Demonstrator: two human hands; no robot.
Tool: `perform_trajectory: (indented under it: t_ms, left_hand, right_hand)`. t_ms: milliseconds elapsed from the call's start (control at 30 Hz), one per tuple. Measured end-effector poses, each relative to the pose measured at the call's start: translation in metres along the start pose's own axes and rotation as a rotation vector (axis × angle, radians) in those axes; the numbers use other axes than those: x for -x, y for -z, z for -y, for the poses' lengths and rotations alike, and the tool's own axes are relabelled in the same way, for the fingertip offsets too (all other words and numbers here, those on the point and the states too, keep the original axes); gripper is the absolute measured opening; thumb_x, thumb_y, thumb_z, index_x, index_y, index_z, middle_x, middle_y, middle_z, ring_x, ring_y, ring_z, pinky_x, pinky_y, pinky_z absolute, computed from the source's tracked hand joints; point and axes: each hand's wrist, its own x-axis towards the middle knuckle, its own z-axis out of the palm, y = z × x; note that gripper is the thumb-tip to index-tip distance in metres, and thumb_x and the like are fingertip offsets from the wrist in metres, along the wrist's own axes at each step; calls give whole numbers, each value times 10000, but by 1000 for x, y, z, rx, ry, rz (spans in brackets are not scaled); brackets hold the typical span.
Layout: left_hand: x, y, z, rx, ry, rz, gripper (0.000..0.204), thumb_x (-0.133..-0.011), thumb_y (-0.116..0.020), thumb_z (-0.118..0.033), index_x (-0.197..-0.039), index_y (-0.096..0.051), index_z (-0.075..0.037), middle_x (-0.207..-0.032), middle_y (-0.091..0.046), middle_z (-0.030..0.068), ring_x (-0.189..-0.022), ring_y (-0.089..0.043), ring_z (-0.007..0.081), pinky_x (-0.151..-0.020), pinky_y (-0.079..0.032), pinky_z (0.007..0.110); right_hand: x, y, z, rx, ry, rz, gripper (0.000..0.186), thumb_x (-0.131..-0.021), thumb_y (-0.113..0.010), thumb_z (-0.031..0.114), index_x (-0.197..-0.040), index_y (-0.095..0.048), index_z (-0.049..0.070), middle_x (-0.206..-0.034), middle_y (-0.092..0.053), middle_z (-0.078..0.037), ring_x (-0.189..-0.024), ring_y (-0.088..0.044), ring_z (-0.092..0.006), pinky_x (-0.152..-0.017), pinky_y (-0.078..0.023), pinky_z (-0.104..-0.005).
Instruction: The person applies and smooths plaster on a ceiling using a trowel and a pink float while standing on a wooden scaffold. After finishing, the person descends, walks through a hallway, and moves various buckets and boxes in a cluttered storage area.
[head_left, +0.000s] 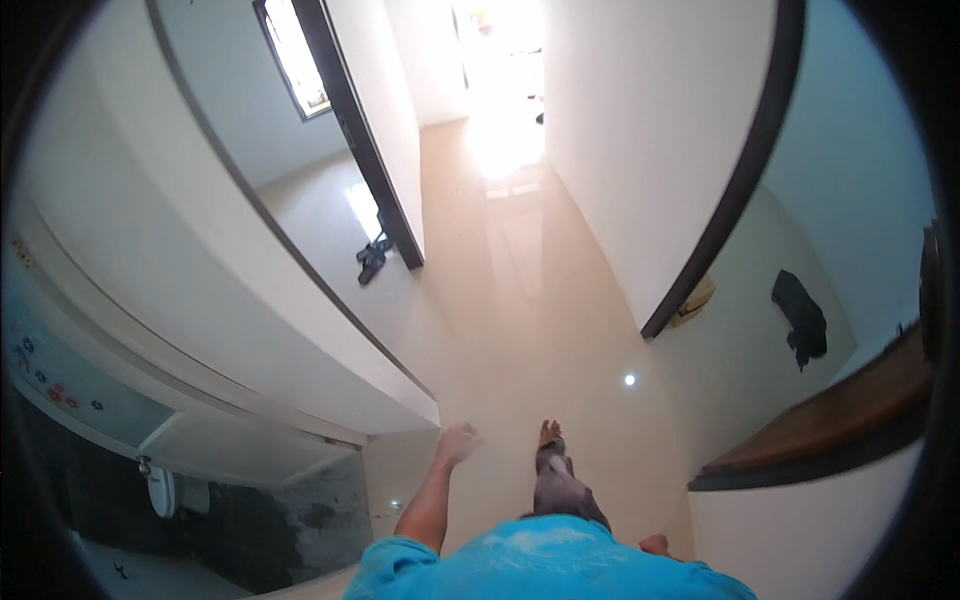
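Observation:
My left hand [458, 440] hangs beside my leg over the glossy beige floor [515, 360]; its fingers are smeared by motion, and I cannot make out anything in it. My right hand [655, 545] peeks out low on the right past my blue shirt [555, 560], its fingers too hidden to read. One bare foot [549, 432] reaches forward below a greyish trouser leg [563, 490].
A corridor leads to a bright opening [495, 60]. A left doorway shows dark objects [372, 260] on the floor; a bathroom with a toilet [165, 492] lies lower left. The right doorway holds dark cloth [800, 315], cardboard [692, 300] and a brown wooden door [830, 410].

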Motion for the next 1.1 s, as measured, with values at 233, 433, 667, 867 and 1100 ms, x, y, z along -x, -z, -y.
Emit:
perform_trajectory:
  t_ms: [233,433,667,867,1100]
  left_hand:
    - [-125,12,20,-270,270,201,337,-711,-719,-314,-898,-689,-35,-920,-665,219,-904,-642,394,-784,-515,464]
    - [-181,23,47,2,831,-57,333,-673,-778,-286,-809,-674,0,-779,-693,169,-745,-680,301,-689,-536,418]
    - [-418,76,43,221,842,71,426,-664,-818,-275,-929,-652,14,-881,-689,159,-714,-672,241,-665,-543,388]
    - [-780,187,-62,-260,497,30,665,-785,-670,-474,-1270,-571,-29,-1280,-552,244,-1175,-543,379,-1004,-425,441]
    - [-1113,239,-229,-109,223,-170,844,-804,-708,-418,-1339,-374,143,-1403,-331,312,-1295,-395,413,-1064,-372,416]
  right_hand:
    - [-118,197,410,-166,364,-129,167,-897,-525,166,-910,-585,10,-692,-631,-172,-525,-636,-269,-456,-528,-399]
    - [-83,349,821,-193,796,-303,321,-864,-592,274,-1102,-635,62,-1027,-674,-187,-984,-644,-330,-845,-499,-431]
    - [-130,373,1023,126,925,-291,320,-847,-611,250,-1103,-641,59,-869,-690,-179,-757,-669,-269,-713,-528,-381]
    - [-215,410,1024,-202,322,-91,277,-828,-619,177,-1065,-625,33,-796,-671,-119,-561,-651,-221,-509,-525,-343]
    - [-319,478,1092,192,186,0,246,-804,-617,253,-959,-633,62,-802,-675,-131,-683,-671,-269,-579,-540,-464]
